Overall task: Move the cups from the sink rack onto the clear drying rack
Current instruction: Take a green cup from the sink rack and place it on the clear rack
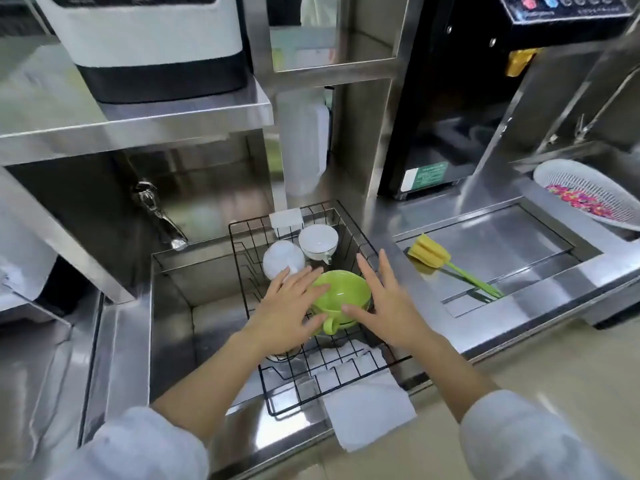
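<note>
The green cup (341,297) sits upright in the black wire rack (349,367) over the sink (173,306), its handle pointing toward six o'clock. It looks like light, stiff plastic, probably slick if wet, so the handle or the rim seems the safest hold. The left hand (289,308) at its nine o'clock and the right hand (388,304) at its three o'clock are both spread open, fingers touching or just over the rim, gripping nothing. Two white cups (318,239) lie at twelve o'clock; a yellow sponge brush (429,254) rests toward two o'clock.
</note>
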`<state>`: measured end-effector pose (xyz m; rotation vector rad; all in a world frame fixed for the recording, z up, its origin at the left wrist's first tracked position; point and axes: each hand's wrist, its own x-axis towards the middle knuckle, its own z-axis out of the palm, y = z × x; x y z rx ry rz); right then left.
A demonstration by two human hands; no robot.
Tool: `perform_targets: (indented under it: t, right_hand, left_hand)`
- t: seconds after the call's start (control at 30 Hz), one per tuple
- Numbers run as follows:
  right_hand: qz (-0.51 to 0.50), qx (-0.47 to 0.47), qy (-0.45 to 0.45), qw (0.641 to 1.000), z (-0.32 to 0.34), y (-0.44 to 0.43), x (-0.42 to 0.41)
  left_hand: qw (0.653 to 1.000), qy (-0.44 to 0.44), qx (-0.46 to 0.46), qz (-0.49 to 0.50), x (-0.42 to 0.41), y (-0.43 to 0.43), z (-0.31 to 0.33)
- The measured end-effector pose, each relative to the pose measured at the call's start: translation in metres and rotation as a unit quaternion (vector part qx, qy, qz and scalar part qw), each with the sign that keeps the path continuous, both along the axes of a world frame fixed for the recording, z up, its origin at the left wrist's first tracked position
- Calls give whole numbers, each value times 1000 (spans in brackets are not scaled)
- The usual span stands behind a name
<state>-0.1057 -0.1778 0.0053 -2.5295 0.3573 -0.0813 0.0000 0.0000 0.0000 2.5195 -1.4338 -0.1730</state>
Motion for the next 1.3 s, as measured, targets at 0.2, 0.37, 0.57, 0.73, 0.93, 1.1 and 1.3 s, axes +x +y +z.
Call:
perform_targets:
  t: [0.2,0.37,0.57,0.73,0.93,1.1,1.3]
  right_hand:
    - [121,-90,96,984,-14,-8,3]
    - [140,-135,85,977,-8,-11,11]
    - [154,-130,69,977,-3,-14,14]
    - [156,-88,62,982,18,-13,17]
    - [167,50,-6,985,52,-10,22]
    - [160,144,-117,969,78,14,23]
    - [176,235,-202,934,87,58,31]
  left_hand:
    - [998,53,17,-26,-1,-5,-7]
    - [999,31,12,2,-2,-14,-7]
    - [996,81,-27,38,-2,-16,-3]
    - [985,116,-124,40,1,-6,7]
    - [948,209,-221,90,-6,9,46]
    - [876,334,-325,122,-16,29,70]
    - [722,443,-507,157,-28,61,82]
